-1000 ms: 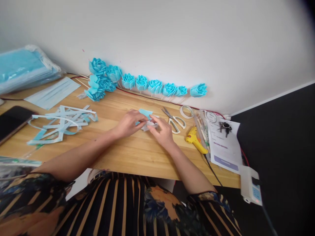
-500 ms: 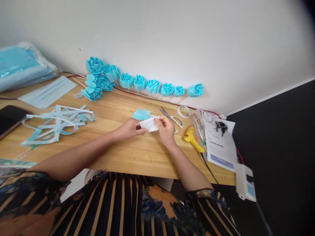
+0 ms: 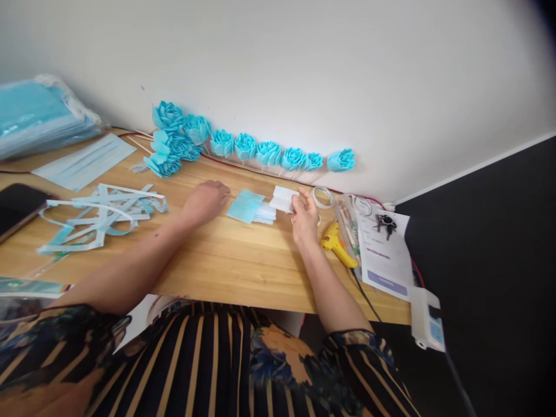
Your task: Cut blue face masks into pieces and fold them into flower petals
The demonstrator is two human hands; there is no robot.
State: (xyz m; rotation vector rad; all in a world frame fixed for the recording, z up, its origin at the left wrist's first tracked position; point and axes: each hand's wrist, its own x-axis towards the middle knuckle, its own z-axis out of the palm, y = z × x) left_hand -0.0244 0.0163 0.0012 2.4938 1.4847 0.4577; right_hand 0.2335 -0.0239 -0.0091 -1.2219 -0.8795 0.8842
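Note:
My right hand [image 3: 306, 217] pinches a small white square of mask fabric [image 3: 283, 198] by its right side, holding it above the table. To the left of that piece, a light blue square [image 3: 245, 205] lies on the wood, partly over some white pieces [image 3: 264, 214]. My left hand [image 3: 206, 201] is over the table left of the blue square, apart from it, back upward and fingers loosely stretched with nothing visible in them. Scissors behind my right hand are mostly hidden.
Blue fabric flowers [image 3: 268, 153] line the wall. Cut mask strips [image 3: 102, 217], a flat mask sheet [image 3: 84, 161], a phone [image 3: 19, 208] and bagged masks [image 3: 39, 116] lie left. A tape roll [image 3: 323, 197], yellow glue gun [image 3: 336, 246], paper [image 3: 386, 260] and keys [image 3: 386, 223] are right.
My left hand has let go of the white fabric and moved left. The right hand has carried it slightly right, and the blue square and white pieces now show more fully.

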